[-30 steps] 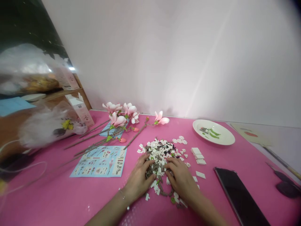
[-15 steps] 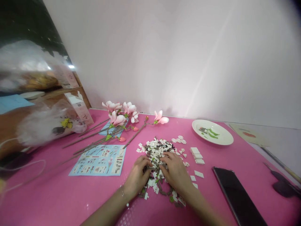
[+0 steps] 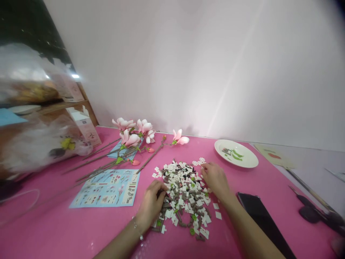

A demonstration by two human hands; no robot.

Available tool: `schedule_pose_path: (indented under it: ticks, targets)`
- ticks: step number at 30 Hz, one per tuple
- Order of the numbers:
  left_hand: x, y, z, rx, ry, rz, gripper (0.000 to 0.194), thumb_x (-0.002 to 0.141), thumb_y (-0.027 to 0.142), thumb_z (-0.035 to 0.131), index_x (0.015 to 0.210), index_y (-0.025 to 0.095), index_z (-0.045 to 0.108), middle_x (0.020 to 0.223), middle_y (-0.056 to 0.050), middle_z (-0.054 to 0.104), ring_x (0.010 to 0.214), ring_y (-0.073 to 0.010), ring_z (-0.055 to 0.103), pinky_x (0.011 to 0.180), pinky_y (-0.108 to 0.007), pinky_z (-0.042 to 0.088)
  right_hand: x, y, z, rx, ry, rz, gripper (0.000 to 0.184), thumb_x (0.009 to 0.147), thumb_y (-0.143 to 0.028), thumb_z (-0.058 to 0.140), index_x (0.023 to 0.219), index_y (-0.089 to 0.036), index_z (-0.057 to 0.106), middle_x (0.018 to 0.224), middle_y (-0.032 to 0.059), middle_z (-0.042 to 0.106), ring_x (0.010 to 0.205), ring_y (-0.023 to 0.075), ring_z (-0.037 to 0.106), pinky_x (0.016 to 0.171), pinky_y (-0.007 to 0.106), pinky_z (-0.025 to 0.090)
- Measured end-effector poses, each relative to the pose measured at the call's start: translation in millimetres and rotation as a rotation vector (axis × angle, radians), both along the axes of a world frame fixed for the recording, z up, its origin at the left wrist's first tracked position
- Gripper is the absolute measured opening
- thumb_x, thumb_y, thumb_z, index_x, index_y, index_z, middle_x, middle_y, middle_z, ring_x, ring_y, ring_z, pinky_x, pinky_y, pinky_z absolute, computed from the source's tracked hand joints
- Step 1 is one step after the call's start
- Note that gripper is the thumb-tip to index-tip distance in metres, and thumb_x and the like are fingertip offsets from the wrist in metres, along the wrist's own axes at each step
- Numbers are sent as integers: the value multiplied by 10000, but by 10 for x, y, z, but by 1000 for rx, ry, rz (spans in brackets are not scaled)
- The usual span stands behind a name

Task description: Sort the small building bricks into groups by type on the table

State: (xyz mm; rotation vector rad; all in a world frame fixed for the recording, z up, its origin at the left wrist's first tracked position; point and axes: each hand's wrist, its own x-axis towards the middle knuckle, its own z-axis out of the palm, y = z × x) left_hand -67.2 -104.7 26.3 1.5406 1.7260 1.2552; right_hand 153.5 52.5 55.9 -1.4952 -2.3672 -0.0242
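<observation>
A heap of small white, grey-brown and green plastic pieces (image 3: 187,196) lies in the middle of the pink table. My left hand (image 3: 152,203) rests at the heap's left edge, its fingers curled and thumb close to them; whatever they grip is too small to make out. At the heap's upper right is my right hand (image 3: 216,180), fingertips drawn together beside a few white openwork flower-shaped pieces (image 3: 198,163). What those fingertips hold, if anything, is hidden. Two loose white squares (image 3: 218,215) lie below my right wrist.
Pink magnolia stems (image 3: 129,138) lie behind a blue printed sheet (image 3: 107,189) on the left. A white plate (image 3: 252,158) with green pieces stands at the back right. A black phone (image 3: 265,219) lies beside my right forearm. Boxes (image 3: 87,127) and plastic bags (image 3: 35,140) crowd the left side.
My right hand has left the middle of the heap for its upper right edge, uncovering more pieces. My left hand has shifted slightly left in view. The whole view has turned a little.
</observation>
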Motion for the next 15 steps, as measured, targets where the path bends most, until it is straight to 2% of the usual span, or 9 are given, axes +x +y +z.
schedule_pose_path:
  ticks: [3, 5, 9, 12, 15]
  targets:
    - [-26, 18, 8, -1, -59, 44, 135, 824, 183, 486, 739, 202, 589, 797, -29, 604, 748, -182, 568, 696, -290, 435, -13, 108, 6, 2, -21, -17, 196, 861, -162, 513, 832, -147, 706, 805, 94, 674, 769, 193, 602, 684, 278, 390]
    - [-49, 33, 18, -4, -170, 90, 117, 805, 212, 513, 745, 198, 612, 797, -27, 613, 745, -181, 569, 694, -290, 437, -44, 110, 17, 6, -20, -19, 198, 852, -149, 512, 815, -141, 706, 790, 100, 666, 756, 197, 598, 668, 282, 389]
    - [-119, 72, 14, -24, -406, 214, 129, 760, 260, 532, 817, 190, 625, 790, -19, 634, 723, -169, 583, 663, -274, 449, -181, -66, 100, 19, 24, 48, 229, 873, -147, 478, 906, -169, 704, 903, 95, 671, 837, 202, 603, 710, 289, 424]
    - [-181, 105, -21, -43, -473, 258, 187, 737, 291, 514, 857, 180, 605, 768, -14, 627, 640, -143, 569, 595, -251, 443, -351, -326, 165, -2, 87, 194, 242, 894, -164, 459, 834, -209, 690, 930, 49, 671, 868, 179, 604, 738, 272, 448]
    - [-231, 130, -55, -54, -511, 275, 218, 710, 299, 513, 865, 171, 596, 771, -18, 624, 629, -139, 571, 581, -248, 456, -519, -586, 159, -73, 209, 470, 267, 886, -120, 441, 797, -211, 676, 875, 39, 653, 844, 173, 590, 755, 289, 456]
